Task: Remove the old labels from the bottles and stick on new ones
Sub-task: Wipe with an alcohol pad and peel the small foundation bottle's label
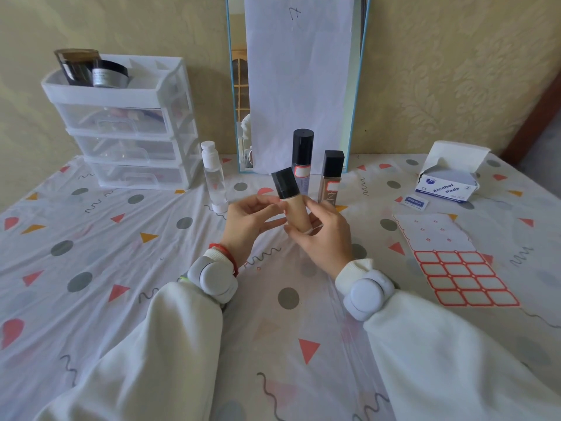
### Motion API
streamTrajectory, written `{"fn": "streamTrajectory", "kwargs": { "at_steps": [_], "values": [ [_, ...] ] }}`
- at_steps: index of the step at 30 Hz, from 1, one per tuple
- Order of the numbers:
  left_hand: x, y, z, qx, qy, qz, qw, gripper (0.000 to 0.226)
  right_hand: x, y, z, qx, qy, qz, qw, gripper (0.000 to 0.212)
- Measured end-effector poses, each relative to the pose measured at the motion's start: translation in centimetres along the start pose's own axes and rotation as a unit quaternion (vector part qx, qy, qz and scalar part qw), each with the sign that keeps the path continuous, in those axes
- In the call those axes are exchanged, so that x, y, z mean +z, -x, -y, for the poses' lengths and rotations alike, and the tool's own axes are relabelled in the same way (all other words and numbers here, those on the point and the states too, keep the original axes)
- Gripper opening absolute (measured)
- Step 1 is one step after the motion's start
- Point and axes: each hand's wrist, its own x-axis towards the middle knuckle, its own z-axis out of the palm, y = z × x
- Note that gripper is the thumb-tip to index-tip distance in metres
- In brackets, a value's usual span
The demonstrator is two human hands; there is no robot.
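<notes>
A beige foundation bottle (296, 212) with a black cap tilts left above the table's middle. My right hand (323, 235) grips its lower body and my left hand (250, 221) touches its side with the fingertips. No label shows on its visible face. Behind it stand a tall dark-capped bottle (302, 159) and a square beige bottle (331, 177), each with a red-edged white label. A clear bottle (214, 174) with a white cap stands further left. A sheet of red-bordered labels (464, 278) lies to the right.
A white three-drawer organiser (127, 126) with dark jars on top stands at the back left. A mirror (299, 83) covered by paper leans on the wall. An open box of alcohol pads (446, 183) and one loose sachet (416, 202) lie at the back right.
</notes>
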Motion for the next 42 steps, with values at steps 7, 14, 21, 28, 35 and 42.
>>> {"fn": "streamTrajectory", "kwargs": {
  "at_steps": [7, 14, 21, 28, 35, 42],
  "values": [
    [-0.3, -0.18, 0.36, -0.018, -0.017, -0.015, 1.0, 0.009, -0.25, -0.13, -0.05, -0.012, 0.052, -0.013, 0.999, 0.059],
    [-0.77, -0.53, 0.44, -0.048, -0.009, -0.004, 0.999, 0.009, -0.43, -0.12, -0.03, -0.035, 0.095, -0.01, 0.995, 0.06],
    [-0.6, -0.47, 0.31, -0.075, -0.029, -0.004, 0.997, 0.018, -0.26, -0.13, 0.05, -0.044, 0.081, 0.008, 0.996, 0.058],
    [-0.46, -0.37, -0.01, -0.074, -0.028, 0.002, 0.997, 0.028, 0.04, 0.0, -0.16, -0.019, 0.048, 0.023, 0.998, 0.058],
    [-0.47, -0.47, -0.08, -0.073, -0.025, -0.007, 0.997, 0.026, -0.08, 0.03, 0.09, 0.008, -0.006, 0.042, 0.999, 0.056],
    [-0.39, -0.43, -0.25, -0.071, 0.019, 0.006, 0.997, 0.02, -0.17, -0.04, 0.32, 0.031, -0.035, 0.041, 0.998, 0.051]
  ]
}}
